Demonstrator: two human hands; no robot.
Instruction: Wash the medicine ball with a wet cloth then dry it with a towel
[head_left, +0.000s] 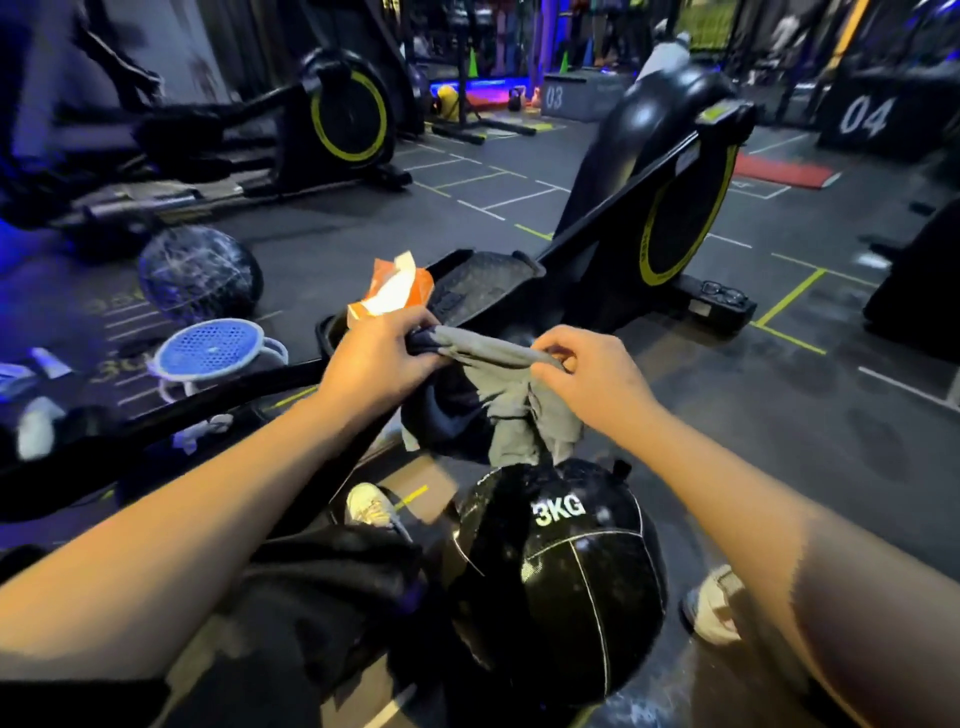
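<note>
Both forearms (208, 525) bare, no sleeves in view. Black trousers (322, 597) on the legs. Light-coloured lace-up shoes: left shoe (371, 506), right shoe (714, 608).

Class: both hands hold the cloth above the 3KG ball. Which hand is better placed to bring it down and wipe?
Probably right. The right hand pinches the grey cloth almost directly above the medicine ball; the left hand sits further aside.

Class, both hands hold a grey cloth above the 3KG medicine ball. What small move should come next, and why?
Probably lower the grey cloth onto the medicine ball. The left hand and right hand grip it stretched just above the ball, whose surface looks dusty.
</note>
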